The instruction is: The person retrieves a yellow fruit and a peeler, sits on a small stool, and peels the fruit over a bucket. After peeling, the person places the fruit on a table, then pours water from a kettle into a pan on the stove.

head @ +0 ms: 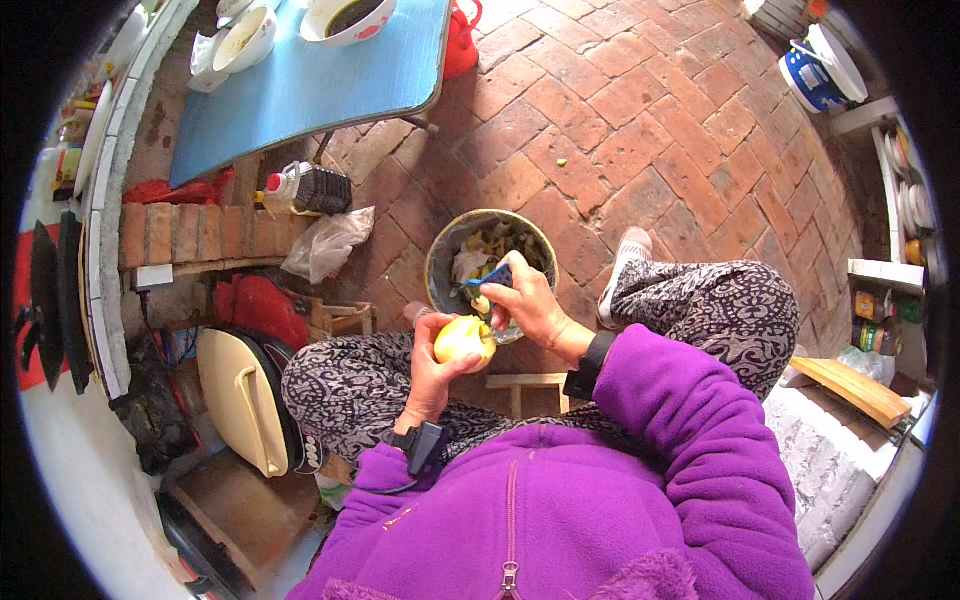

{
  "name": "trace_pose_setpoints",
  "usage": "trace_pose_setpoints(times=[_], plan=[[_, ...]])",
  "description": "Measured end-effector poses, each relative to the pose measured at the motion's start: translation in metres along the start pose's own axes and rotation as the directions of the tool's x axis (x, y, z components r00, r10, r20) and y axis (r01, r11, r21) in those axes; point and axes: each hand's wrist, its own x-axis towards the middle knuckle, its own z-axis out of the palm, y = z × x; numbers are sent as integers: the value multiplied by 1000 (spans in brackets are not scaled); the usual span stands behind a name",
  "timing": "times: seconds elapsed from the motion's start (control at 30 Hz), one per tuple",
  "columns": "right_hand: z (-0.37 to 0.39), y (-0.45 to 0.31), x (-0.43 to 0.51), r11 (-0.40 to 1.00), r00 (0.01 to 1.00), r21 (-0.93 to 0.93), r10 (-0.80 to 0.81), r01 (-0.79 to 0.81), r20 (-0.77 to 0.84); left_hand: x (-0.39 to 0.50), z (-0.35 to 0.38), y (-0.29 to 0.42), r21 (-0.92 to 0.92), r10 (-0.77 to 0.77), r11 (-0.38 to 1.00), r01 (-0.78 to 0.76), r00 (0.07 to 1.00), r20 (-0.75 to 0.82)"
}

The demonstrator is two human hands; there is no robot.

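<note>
My left hand (429, 369) holds a pale yellow, partly peeled round fruit or vegetable (463, 343), its kind unclear. My right hand (534, 304) is closed on a small blue-handled tool (496, 277), perhaps a peeler; the fingers hide part of it. A pale strip of peel or flesh (481, 304) is near the tool, just above the fruit. Both hands are over the near edge of a round waste bin (430, 264) lined with a plastic bag, which holds peelings and scraps (504, 244).
A blue folding table (330, 82) with bowls (246, 39) stands at upper left. Below it are a jug of dark liquid (322, 187) and a crumpled plastic bag (330, 244). A beige-lidded appliance (238, 401) is left of my knee, a wooden board (851, 386) at right.
</note>
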Motion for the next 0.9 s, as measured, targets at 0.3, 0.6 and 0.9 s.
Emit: trace_pose_setpoints(times=[0.3, 0.6, 0.9], plan=[[-2, -11, 2, 951, 998, 301, 63, -68, 25, 1, -3, -1, -59, 23, 998, -29, 995, -99], [-12, -2, 12, 976, 996, 212, 64, -50, -61, 3, 0, 0, -69, 46, 997, -47, 999, -14], [-3, -20, 0, 953, 987, 301, -72, 26, 142, 0, -1, 3, -178, -4, 984, 7, 1000, 17]])
